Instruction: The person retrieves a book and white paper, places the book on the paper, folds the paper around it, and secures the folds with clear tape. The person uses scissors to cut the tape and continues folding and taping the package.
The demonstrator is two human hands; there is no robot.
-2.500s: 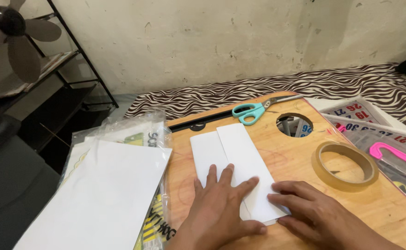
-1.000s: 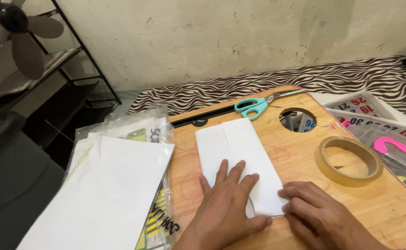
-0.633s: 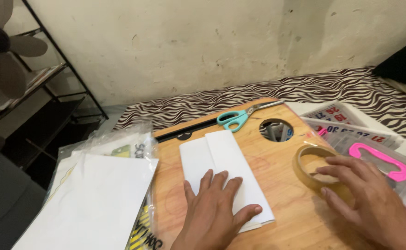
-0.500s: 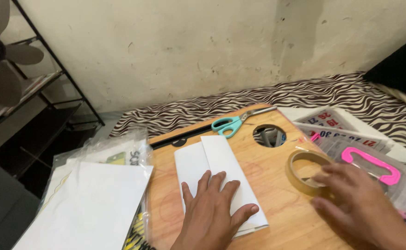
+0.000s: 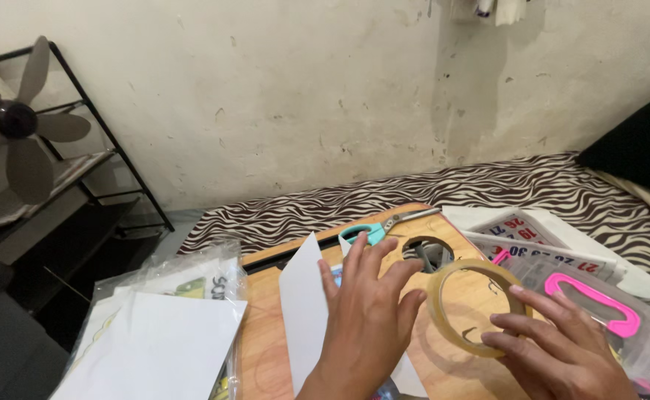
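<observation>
My left hand (image 5: 366,315): fingers spread wide, palm down over the paper (image 5: 303,311).
My right hand (image 5: 558,348): at 4 o'clock, fingertips hold the tape ring (image 5: 475,307), tilted.

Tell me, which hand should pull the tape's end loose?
Probably the left hand. The right hand already grips the tape roll and holds it tilted up off the board. The left hand is open, its fingers spread just beside the roll, over the white paper.
</observation>
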